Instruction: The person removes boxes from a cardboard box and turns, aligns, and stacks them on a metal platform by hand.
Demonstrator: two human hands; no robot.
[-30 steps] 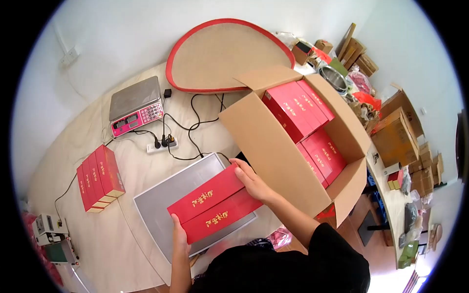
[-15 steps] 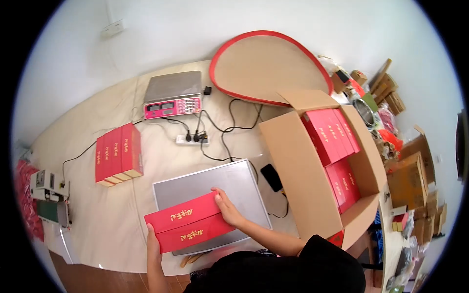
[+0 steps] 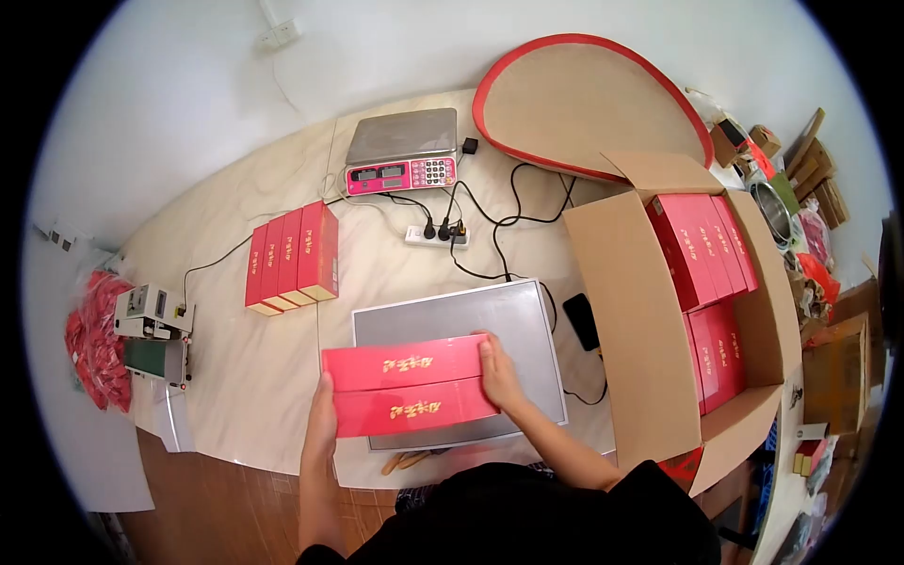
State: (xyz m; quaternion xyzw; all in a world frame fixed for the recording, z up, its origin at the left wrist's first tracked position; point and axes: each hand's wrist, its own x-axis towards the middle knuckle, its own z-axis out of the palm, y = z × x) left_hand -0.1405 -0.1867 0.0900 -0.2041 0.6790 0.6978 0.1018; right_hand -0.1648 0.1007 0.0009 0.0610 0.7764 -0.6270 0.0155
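Two red gift boxes [image 3: 410, 386] with gold lettering are held side by side, above a flat grey panel with a white frame [image 3: 518, 330]. My left hand [image 3: 322, 411] grips their left end, and my right hand [image 3: 499, 372] clasps their right end. To the right, an opened cardboard carton [image 3: 640, 348] contains several red boxes of the same kind [image 3: 702, 250]. Several more red boxes [image 3: 292, 254] stand in a row on the left part of the table [image 3: 226, 377].
A pink-fronted scale [image 3: 400, 155] stands behind a power strip [image 3: 436, 235] with black cables. A large red-rimmed tray [image 3: 593, 104] leans at the back wall. A phone [image 3: 581, 321] lies beside the carton. At far left stands a small machine [image 3: 151, 325] near red bags [image 3: 97, 344].
The view has shifted, so the table and its things appear further right. The two red boxes stay in both hands and now look more level.
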